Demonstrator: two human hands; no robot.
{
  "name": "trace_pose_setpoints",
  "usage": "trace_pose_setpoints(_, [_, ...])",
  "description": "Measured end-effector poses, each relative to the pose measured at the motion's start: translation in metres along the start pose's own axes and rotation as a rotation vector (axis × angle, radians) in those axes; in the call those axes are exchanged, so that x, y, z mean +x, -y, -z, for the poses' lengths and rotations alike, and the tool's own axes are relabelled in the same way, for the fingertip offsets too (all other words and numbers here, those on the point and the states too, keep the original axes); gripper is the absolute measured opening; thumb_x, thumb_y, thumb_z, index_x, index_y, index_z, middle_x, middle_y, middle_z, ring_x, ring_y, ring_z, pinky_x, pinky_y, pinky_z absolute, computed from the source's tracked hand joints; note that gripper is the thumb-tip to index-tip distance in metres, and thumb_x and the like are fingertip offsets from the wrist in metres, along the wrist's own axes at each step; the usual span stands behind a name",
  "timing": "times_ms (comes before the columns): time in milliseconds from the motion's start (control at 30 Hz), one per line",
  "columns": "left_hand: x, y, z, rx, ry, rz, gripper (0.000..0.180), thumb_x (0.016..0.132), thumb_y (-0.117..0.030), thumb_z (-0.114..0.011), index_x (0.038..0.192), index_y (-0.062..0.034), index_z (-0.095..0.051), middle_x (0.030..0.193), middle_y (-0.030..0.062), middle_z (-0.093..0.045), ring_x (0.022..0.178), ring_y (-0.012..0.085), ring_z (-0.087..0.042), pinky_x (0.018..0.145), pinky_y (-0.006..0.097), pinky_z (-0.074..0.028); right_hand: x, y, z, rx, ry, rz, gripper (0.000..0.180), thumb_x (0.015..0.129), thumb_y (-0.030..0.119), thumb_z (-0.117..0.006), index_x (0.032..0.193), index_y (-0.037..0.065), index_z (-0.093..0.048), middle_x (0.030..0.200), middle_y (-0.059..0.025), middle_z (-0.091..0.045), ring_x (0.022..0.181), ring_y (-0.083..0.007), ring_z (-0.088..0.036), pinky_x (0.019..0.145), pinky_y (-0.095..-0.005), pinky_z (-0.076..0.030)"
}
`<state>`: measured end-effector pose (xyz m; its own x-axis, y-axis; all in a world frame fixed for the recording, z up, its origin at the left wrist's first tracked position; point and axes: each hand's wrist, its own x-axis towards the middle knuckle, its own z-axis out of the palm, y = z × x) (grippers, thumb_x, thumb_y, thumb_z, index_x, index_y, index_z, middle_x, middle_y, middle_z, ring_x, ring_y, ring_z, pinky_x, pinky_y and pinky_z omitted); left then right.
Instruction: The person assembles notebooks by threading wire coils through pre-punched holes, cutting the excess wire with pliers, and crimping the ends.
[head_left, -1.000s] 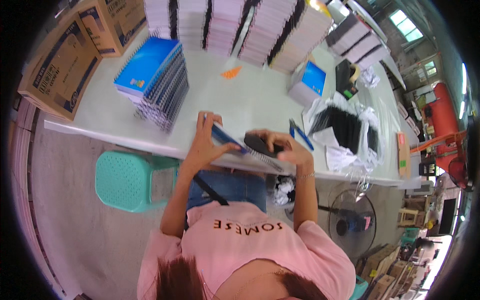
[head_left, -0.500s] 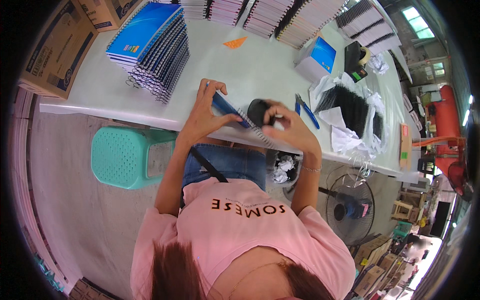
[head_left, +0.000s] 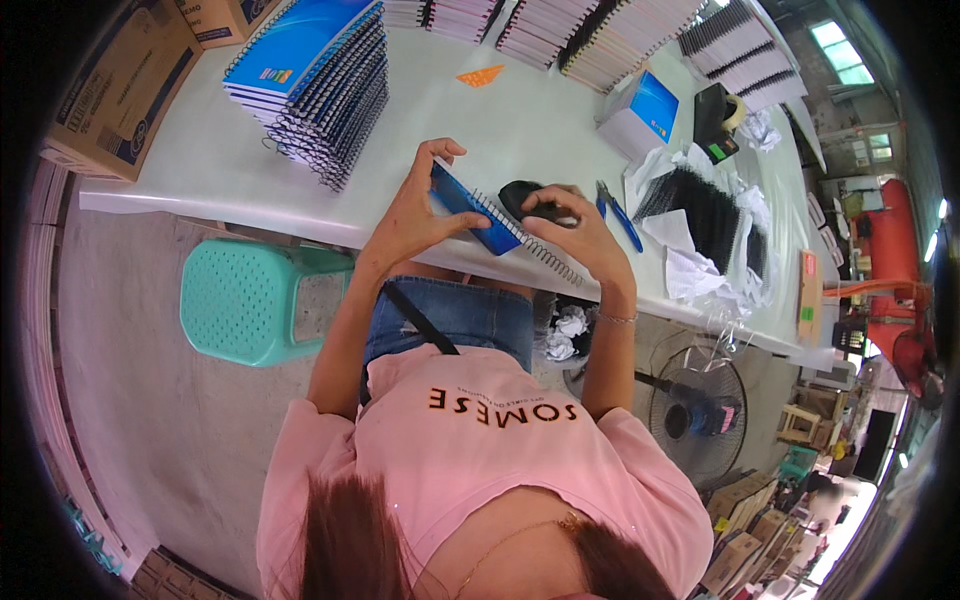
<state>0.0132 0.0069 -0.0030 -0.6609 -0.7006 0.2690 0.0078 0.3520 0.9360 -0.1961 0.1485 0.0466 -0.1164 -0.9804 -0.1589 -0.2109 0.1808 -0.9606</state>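
We see a glossy notebook cover (head_left: 500,237), metal-looking coil (head_left: 553,261) — plus smooth, shiny tabletop (head_left: 555,130) and matt cardboard box (head_left: 112,95).

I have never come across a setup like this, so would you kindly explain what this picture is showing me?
There is no robot here: a person works bare-handed. The view comes from a wide fisheye camera on the person's head, looking down, so straight edges bend near the rim.

The left hand holds a small blue notebook at the near edge of the white table. A wire coil runs along its edge and sticks out beyond it. The right hand holds a rounded black object beside the coil; its exact kind is unclear.

Also on the table are stacked spiral notebooks and blue-handled pliers.
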Motion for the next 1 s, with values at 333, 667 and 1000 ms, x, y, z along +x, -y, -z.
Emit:
trace_pose_setpoints(333, [0.009,0.010,0.002,-0.151,0.058,0.059,0.089,0.062,-0.017,-0.090,0.134,-0.0143,-0.038,0.106,0.0046,-0.041,0.105,0.0178,-0.044,0.098,0.031,-0.035,0.009,0.012,-0.005,-0.710,-0.241,0.160,0.030,0.077,0.026,-0.079,0.101,0.009,-0.072,0.113,-0.0100,-0.061,0.112,-0.0257,-0.050,0.099,-0.0368,-0.040])
trace_pose_setpoints(667, [0.005,0.006,0.002,-0.154,0.114,0.075,0.080,0.064,-0.011,-0.087,0.130,-0.0123,-0.042,0.109,0.0040,-0.040,0.107,0.0180,-0.043,0.098,0.029,-0.032,-0.002,0.031,-0.007,0.146,-0.003,0.062,0.032,0.083,0.024,-0.074,0.109,0.005,-0.070,0.120,-0.0104,-0.057,0.116,-0.0199,-0.052,0.103,-0.0325,-0.037])
trace_pose_setpoints(1000, [0.007,0.009,-0.004,-0.267,0.100,0.040,0.076,0.063,-0.006,-0.085,0.127,-0.0112,-0.045,0.107,0.0024,-0.042,0.106,0.0162,-0.043,0.098,0.029,-0.031,0.006,0.035,-0.010,0.089,0.048,0.006,0.039,0.083,0.028,-0.075,0.110,0.000,-0.068,0.124,-0.0076,-0.055,0.114,-0.0170,-0.052,0.096,-0.0307,-0.042])
